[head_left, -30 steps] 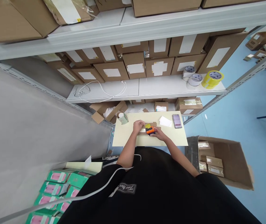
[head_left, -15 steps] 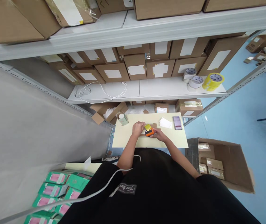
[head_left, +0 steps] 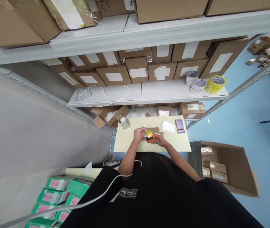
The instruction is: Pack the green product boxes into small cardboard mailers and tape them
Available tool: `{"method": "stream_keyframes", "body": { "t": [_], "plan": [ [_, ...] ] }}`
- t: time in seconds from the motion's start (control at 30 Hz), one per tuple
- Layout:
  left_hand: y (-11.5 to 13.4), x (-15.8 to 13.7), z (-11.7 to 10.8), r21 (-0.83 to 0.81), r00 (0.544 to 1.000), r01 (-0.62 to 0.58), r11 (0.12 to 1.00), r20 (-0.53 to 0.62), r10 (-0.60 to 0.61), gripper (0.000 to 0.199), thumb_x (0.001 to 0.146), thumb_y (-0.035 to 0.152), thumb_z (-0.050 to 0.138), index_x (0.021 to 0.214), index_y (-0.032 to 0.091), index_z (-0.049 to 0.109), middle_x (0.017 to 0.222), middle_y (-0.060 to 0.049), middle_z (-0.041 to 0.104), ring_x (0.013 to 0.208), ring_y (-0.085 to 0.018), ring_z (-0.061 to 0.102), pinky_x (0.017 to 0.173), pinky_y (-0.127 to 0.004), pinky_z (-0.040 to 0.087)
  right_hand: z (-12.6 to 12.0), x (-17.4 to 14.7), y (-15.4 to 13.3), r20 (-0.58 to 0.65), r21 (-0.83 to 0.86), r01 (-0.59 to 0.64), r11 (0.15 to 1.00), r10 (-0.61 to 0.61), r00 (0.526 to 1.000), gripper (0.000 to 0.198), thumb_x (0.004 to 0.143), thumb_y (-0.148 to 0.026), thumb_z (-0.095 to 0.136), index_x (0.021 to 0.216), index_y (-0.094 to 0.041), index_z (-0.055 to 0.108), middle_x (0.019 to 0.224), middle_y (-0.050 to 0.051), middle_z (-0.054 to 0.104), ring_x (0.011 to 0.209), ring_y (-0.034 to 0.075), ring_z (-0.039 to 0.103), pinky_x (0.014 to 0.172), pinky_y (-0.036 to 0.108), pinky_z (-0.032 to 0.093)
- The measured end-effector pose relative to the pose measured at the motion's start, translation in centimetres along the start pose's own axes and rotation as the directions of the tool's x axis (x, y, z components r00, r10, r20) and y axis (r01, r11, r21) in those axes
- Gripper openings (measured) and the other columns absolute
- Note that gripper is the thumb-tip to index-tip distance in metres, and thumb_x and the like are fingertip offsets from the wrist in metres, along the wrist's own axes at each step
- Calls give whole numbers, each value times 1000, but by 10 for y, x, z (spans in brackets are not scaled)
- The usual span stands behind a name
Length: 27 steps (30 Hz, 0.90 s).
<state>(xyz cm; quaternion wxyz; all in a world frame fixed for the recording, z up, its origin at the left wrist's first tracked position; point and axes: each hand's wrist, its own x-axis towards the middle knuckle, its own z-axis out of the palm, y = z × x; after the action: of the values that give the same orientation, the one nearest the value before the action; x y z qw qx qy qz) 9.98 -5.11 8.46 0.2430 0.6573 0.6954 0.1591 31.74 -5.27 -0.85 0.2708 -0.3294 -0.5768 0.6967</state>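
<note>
The tape dispenser (head_left: 150, 136) is gripped by the right hand (head_left: 158, 141); the small box (head_left: 152, 131) is pinned by the left hand (head_left: 138, 134), so tape could be wrinkled if the box slips.

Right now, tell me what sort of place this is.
Likely a warehouse packing station: shelves of labelled boxes, tape rolls, and a small table where both hands tape a parcel.
</note>
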Motion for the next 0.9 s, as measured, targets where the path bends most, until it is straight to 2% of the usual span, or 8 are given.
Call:
{"method": "stream_keyframes", "body": {
  "t": [0.17, 0.3, 0.4, 0.53, 0.6, 0.73, 0.9],
  "plan": [
    [-7, -5, 7, -11, 998, -52, 999, -38, 52, 20, 96, 25, 65, 95, 27, 85, 100, -6, 83, 96, -22, 75, 88, -29, 52, 1, 0, 7, 11, -5, -31, 1000, 31, 999, 58, 62, -56, 95, 101, -20, 74, 102, 7, 79, 100, 28, 73, 102, 53, 57],
    [-9, -6, 12, -114, 998, -20, 993, -57, 14, 22, 97, 24, 64, 97, 27, 85, 102, -5, 84, 92, -21, 76, 87, -29, 54, 2, 1, 8, 7, 9, -45, 999, 45, 999, 61, 59, -59, 95, 100, -19, 73, 100, 7, 80, 99, 29, 73, 101, 53, 57],
    [-10, -4, 10, -82, 998, 3, 997, -55, -7, 19, 96, 26, 66, 97, 27, 85, 102, -6, 84, 95, -22, 76, 88, -30, 53, 4, 0, 5, -4, -2, -40, 999, 40, 999, 65, 60, -61, 94, 105, -19, 72, 104, 8, 79, 101, 30, 73, 101, 51, 57],
    [-12, 2, 2, -96, 999, 5, 995, -46, -9, 19, 97, 27, 67, 94, 28, 85, 103, -4, 84, 98, -22, 76, 88, -30, 52, 11, -3, -1, -128, -168, 7, 986, -29, 991, 66, 79, -64, 81, 128, -23, 66, 119, 10, 74, 109, 30, 69, 102, 50, 54],
    [-11, 5, -1, -158, 999, -17, 987, -47, 9, 18, 95, 26, 67, 92, 28, 85, 103, -3, 84, 98, -22, 77, 90, -29, 53, 13, -2, -5, -211, -309, -7, 951, -62, 976, 67, 82, -66, 78, 132, -24, 64, 122, 11, 72, 112, 32, 66, 103, 52, 52],
    [-7, 5, -3, -328, 995, -28, 944, -102, -6, 16, 93, 25, 69, 92, 25, 85, 102, -3, 84, 96, -22, 78, 92, -30, 56, 15, 2, -15, -322, -461, -47, 886, -118, 939, 71, 70, -70, 85, 120, -22, 69, 121, 14, 70, 117, 37, 62, 106, 55, 48],
    [-1, -3, -13, -455, 992, -2, 890, -111, -54, 14, 90, 28, 72, 90, 23, 84, 97, -3, 84, 91, -22, 79, 88, -32, 61, 18, 0, -30, -302, -456, -2, 890, -153, 941, 66, 69, -73, 85, 109, -22, 70, 107, 12, 71, 105, 35, 64, 98, 52, 52]
  ]
}}
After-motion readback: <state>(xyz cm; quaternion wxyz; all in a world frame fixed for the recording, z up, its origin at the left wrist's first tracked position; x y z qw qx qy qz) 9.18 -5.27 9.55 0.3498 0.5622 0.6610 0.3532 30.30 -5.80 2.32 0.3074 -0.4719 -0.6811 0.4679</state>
